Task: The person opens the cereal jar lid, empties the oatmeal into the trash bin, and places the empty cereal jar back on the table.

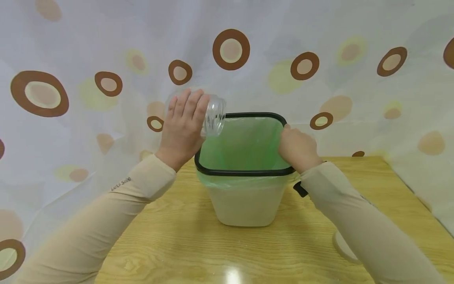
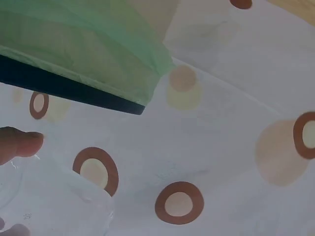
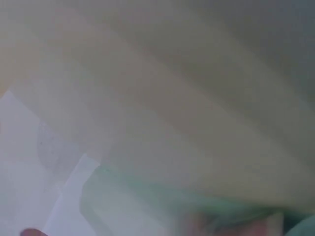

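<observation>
A pale trash can [image 1: 246,203] stands upright on the table, lined with a green bag [image 1: 241,146] under a black rim [image 1: 244,172]. My left hand [image 1: 186,122] grips a clear jar [image 1: 215,116], tipped on its side with its mouth facing right, over the can's left rim. In the left wrist view the thumb lies along the clear jar [image 2: 64,201]. On the opposite side, my right hand [image 1: 298,148] holds the can's right rim, fingers mostly hidden. The right wrist view is blurred, with the green bag [image 3: 128,201] low in it.
The wood-grain table [image 1: 198,252] runs under everything. A pale round object [image 1: 342,248] lies partly hidden behind the right forearm. A patterned sheet [image 1: 266,39] with brown rings hangs behind and at the sides. A black strap [image 1: 300,189] shows by the right wrist.
</observation>
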Demonstrator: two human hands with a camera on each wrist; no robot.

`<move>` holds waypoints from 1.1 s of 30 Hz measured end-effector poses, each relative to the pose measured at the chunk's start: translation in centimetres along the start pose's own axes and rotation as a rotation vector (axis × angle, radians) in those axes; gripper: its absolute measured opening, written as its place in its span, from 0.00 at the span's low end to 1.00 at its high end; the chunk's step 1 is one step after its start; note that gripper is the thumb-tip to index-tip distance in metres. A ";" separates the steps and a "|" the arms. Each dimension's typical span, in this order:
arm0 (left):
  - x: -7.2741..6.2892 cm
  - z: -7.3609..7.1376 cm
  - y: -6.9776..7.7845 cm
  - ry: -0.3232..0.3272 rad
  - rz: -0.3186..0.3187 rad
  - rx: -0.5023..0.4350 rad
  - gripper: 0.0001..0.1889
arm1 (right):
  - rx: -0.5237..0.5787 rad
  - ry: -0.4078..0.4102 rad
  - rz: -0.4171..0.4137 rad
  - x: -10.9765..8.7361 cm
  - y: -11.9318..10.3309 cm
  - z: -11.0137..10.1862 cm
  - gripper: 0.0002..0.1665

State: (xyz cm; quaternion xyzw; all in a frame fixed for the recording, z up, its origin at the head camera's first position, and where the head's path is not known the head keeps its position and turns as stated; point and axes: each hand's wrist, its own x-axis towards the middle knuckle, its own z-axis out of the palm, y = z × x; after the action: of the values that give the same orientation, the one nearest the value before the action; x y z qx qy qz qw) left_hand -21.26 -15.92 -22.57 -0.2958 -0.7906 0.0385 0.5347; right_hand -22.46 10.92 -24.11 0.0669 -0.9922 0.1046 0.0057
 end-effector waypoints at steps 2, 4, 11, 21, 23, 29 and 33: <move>-0.5 0.1 -0.1 0.025 -0.080 -0.036 0.38 | 0.059 -0.007 0.015 0.0 0.2 -0.1 0.33; -1.1 0.1 -0.2 0.047 -0.152 -0.067 0.39 | 0.134 -0.019 0.013 -0.1 0.6 -0.2 0.35; -3.4 0.2 -0.3 0.065 -0.344 -0.178 0.41 | 0.281 -0.065 -0.027 -0.4 1.5 -0.8 0.31; -5.4 -0.9 0.5 0.047 -0.627 -0.356 0.44 | 0.251 -0.046 -0.022 -1.1 2.8 -0.6 0.31; -5.6 -1.1 0.8 0.038 -0.683 -0.378 0.45 | 0.247 -0.023 -0.016 -1.3 3.2 -0.6 0.32; -6.5 -1.5 1.4 -0.004 -0.884 -0.459 0.50 | 0.242 0.054 -0.025 -1.9 3.9 -0.3 0.33; -7.0 -1.8 1.7 -0.012 -1.042 -0.516 0.53 | 0.243 0.076 -0.032 -2.3 4.2 -0.1 0.34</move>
State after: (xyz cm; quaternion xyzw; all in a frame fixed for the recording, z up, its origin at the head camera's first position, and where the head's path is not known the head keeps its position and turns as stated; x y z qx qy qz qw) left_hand -17.23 -18.56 -28.16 0.0117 -0.8187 -0.4221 0.3892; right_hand -20.77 15.28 -24.94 0.0790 -0.9700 0.2267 0.0370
